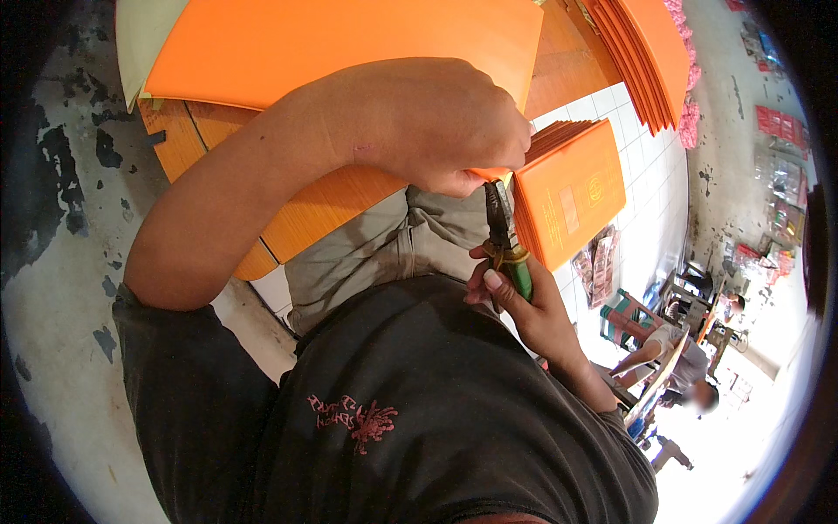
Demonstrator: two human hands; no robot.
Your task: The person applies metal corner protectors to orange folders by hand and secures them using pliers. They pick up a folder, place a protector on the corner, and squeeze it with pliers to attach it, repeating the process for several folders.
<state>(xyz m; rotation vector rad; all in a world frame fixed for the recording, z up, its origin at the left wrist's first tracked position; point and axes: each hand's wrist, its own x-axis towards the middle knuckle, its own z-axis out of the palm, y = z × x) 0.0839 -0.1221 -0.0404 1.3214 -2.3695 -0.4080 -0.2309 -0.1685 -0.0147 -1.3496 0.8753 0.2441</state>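
My left hand [489,131] is closed, its knuckles up and most of its fingers hidden beneath it. Below the thumb peeks a small orange edge with a pale lining, apparently an orange folder's corner pinched there. In my right hand [528,306] is a pair of pliers [500,223] with green and yellowish handles, the fingers wrapped round them. Its dark jaws point up to that orange edge, close to my left thumb; whether they bite on it I cannot tell. A large orange cover [349,44] lies flat beyond my left forearm.
Right of my hands stands a stack of orange folders [567,205]; more folders [642,61] are piled at the far right. The wooden table [332,214] ends above my lap. White tiles [642,162] lie beyond the stack. Another person [685,371] sits in the right background.
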